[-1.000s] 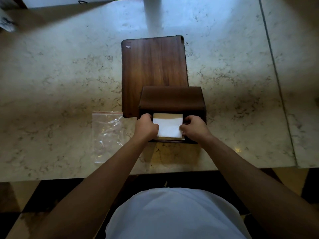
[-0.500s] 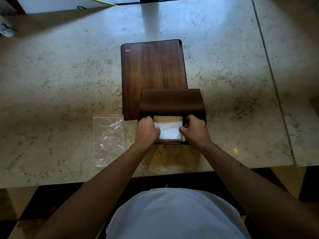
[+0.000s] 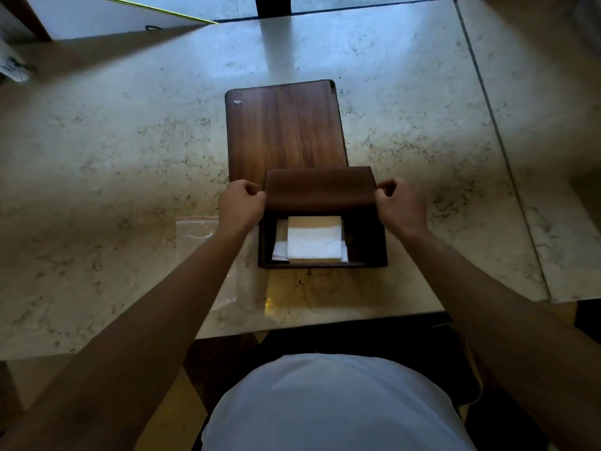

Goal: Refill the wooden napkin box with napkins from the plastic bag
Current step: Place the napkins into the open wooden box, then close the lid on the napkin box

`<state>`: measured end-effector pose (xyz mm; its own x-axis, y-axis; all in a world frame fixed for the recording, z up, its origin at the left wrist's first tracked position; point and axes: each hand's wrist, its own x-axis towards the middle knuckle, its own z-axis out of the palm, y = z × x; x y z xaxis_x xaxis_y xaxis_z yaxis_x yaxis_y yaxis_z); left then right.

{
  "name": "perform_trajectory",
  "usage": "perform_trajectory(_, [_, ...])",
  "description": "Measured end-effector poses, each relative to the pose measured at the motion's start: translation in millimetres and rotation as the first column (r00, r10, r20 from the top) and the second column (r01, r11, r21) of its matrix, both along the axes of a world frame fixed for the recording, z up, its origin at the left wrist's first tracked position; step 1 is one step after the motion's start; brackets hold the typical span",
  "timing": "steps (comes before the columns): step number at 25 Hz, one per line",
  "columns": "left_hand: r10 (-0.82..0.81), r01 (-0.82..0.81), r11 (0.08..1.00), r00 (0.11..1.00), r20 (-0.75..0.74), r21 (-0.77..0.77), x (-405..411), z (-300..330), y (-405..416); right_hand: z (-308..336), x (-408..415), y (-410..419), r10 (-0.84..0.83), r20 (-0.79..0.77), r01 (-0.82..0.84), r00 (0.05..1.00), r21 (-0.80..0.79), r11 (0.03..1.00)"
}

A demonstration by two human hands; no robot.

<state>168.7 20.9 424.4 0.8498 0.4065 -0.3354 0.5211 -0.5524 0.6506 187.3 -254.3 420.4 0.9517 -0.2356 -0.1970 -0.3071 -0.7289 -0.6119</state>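
Both hands [image 3: 242, 203] pinch the lid [image 3: 320, 188] above the napkins [image 3: 313, 244].

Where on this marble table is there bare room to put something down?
Wide bare marble lies right of the wooden board and box, also left of the board. It is crowded near the plastic bag beside the left hand.

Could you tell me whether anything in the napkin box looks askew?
Yes: inside the box, the top napkin sits offset to the right of the one beneath, whose edge pokes out on the left, so the stack is uneven.
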Motion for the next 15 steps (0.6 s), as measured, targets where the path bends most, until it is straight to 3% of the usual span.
perform_trajectory(3, [-0.015, 0.0, 0.997, 0.982, -0.189, -0.074, 17.7, -8.3, 6.5, -10.0, 16.4, -7.3, -0.022, -0.191, 0.034, 0.981, 0.063, 0.997])
perform_trajectory(5, [0.021, -0.054, 0.988, 0.975, -0.222, -0.145, 22.5, -13.3, 6.5, -13.7, 20.8, -7.5, -0.035, -0.254, 0.065, 0.966, 0.111, 0.992])
perform_trajectory(10, [0.162, -0.219, 0.925, 0.967, -0.198, -0.312, 22.0, -15.7, 10.9, -13.1, 24.6, -10.6, -0.097, -0.238, 0.152, 0.966, 0.227, 0.962])
perform_trajectory(15, [0.212, -0.226, 0.916, 0.974, -0.077, -0.332, 11.6, -7.4, 22.3, -4.5, 21.8, -5.9, -0.118, -0.181, 0.179, 0.976, 0.373, 0.911])
